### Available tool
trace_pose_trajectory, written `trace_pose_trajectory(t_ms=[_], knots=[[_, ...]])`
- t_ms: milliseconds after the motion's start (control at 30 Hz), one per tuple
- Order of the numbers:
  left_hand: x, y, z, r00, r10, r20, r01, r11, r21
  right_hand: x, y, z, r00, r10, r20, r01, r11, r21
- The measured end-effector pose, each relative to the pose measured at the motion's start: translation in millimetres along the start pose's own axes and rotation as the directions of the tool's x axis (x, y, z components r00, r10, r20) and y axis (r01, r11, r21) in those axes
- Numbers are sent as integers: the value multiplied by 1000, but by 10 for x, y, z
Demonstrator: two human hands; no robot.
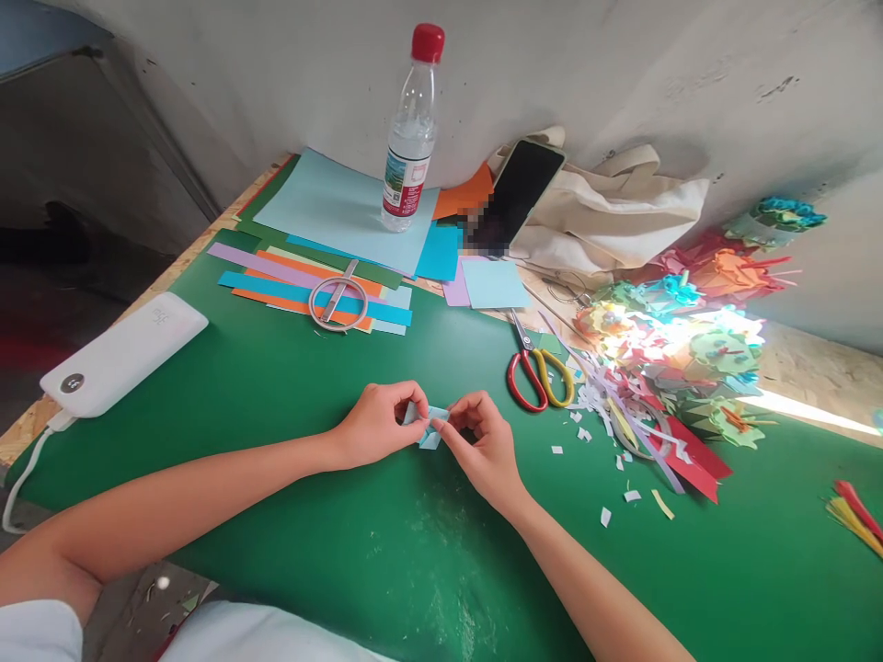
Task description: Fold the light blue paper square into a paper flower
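Note:
My left hand (378,425) and my right hand (484,443) meet at the middle of the green mat (290,386). Both pinch a small, folded piece of light blue paper (430,427) from either side. The fingers of each hand are closed on the paper, which sits just above the mat. Part of the paper is hidden by my fingertips.
Red-and-yellow scissors (536,368) lie right of my hands, with paper scraps (621,432) and coloured paper flowers (696,340) beyond. Coloured paper strips (310,280) with a metal ring tool (338,302), a water bottle (412,138), a phone (514,195), a cloth bag (621,221) and a white power bank (124,354) surround the mat.

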State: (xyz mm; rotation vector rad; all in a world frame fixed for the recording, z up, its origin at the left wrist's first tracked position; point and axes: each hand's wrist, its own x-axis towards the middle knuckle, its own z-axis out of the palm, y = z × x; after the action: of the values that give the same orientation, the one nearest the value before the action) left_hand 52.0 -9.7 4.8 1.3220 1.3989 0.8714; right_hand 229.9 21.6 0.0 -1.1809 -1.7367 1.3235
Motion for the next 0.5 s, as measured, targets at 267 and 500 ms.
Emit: trace_pose_trajectory(t_ms=[267, 500], knots=[[3, -16, 2, 999, 33, -1, -33, 999, -5, 40, -24, -81, 989, -59, 135, 74, 992, -104], [4, -10, -14, 998, 53, 28, -53, 999, 7, 53, 10, -102, 988, -73, 135, 83, 994, -75]])
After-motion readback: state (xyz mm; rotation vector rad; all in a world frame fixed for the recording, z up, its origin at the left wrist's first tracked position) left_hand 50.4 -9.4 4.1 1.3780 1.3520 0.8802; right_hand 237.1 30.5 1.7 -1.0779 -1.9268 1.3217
